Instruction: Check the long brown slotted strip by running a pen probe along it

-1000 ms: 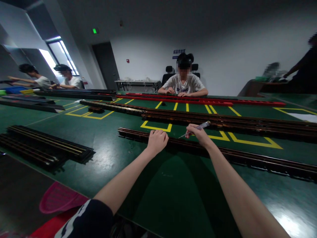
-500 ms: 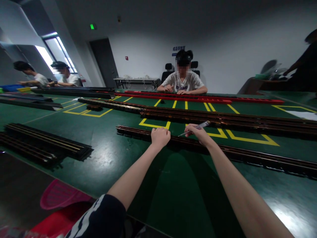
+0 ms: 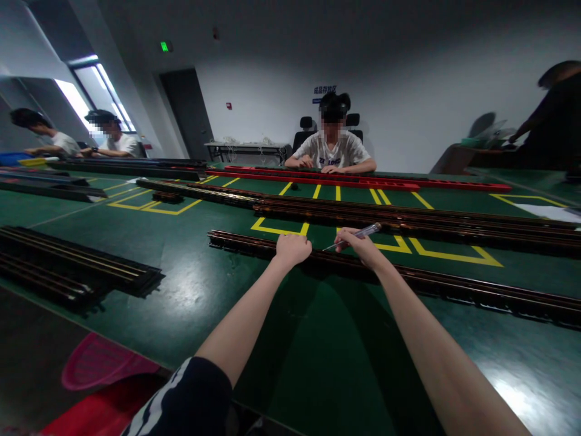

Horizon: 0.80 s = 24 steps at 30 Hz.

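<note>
A long dark rail-like strip (image 3: 454, 284) with copper-coloured lines lies across the green table in front of me. My left hand (image 3: 293, 248) is closed over it, left of centre; its fingertips are hidden on the far side. My right hand (image 3: 356, 244) grips a screwdriver (image 3: 368, 230) with a clear handle, held slanted. The thin shaft points down and left, its tip at the strip just right of my left hand. Whether the tip touches a screw is too small to see.
Behind the strip lies a bundle of similar dark strips (image 3: 408, 221). More strips (image 3: 82, 260) lie at left, and red strips (image 3: 318, 177) stretch along the far side. A person (image 3: 333, 142) sits opposite. A pink plastic basket (image 3: 97, 363) is below the table edge.
The view has shifted slightly, so things appear a little further left. Both hands keep their places on the strip and the screwdriver. The person at far right leans differently.
</note>
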Each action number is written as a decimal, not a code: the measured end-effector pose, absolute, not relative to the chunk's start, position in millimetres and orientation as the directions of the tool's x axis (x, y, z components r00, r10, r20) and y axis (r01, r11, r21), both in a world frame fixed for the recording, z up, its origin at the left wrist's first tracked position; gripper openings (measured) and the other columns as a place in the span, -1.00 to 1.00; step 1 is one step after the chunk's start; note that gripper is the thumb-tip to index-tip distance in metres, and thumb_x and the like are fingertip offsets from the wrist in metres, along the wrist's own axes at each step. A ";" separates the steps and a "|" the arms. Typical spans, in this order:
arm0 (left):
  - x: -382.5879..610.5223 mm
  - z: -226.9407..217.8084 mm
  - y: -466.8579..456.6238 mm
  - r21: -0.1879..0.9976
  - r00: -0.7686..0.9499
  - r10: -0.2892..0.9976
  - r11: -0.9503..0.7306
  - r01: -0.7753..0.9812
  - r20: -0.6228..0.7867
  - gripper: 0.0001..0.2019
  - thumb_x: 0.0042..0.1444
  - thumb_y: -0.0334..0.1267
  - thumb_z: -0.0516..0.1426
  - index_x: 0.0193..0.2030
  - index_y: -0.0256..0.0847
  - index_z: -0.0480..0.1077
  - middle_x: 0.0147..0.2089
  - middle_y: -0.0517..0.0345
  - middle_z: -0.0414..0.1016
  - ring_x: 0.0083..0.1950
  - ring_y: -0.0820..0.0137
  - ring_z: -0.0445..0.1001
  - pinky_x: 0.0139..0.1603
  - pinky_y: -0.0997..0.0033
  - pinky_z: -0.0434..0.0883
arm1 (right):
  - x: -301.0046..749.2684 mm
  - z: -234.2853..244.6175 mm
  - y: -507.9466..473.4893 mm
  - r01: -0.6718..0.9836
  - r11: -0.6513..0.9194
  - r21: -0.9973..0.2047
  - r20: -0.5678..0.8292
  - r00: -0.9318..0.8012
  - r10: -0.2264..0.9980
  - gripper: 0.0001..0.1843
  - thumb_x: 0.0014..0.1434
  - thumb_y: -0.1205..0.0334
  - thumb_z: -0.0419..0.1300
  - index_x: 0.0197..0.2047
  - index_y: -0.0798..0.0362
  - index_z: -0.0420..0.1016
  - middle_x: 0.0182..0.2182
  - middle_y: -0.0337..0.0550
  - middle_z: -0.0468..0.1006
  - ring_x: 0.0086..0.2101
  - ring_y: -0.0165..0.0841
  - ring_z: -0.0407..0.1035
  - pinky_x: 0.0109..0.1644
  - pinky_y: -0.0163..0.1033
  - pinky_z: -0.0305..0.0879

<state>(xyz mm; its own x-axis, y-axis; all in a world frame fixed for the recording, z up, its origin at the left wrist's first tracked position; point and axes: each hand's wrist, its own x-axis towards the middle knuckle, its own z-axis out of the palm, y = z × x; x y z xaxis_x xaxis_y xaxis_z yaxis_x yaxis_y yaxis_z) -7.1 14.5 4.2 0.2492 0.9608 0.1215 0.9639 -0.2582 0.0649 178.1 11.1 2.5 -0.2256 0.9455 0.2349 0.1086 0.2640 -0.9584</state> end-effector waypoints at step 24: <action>-9.4 -4.3 0.1 0.082 0.234 0.912 -0.275 0.958 0.336 -0.60 0.24 -0.27 -0.14 -0.30 -0.28 0.52 -0.22 -0.04 0.58 -0.18 0.29 0.52 -0.12 0.33 0.38 | 180.9 3.9 11.2 0.065 0.246 -0.967 0.233 -0.157 0.960 -0.79 -0.10 0.18 0.14 -0.68 0.04 0.37 -0.68 -0.22 0.37 -0.58 -0.41 0.28 -0.37 -0.24 0.26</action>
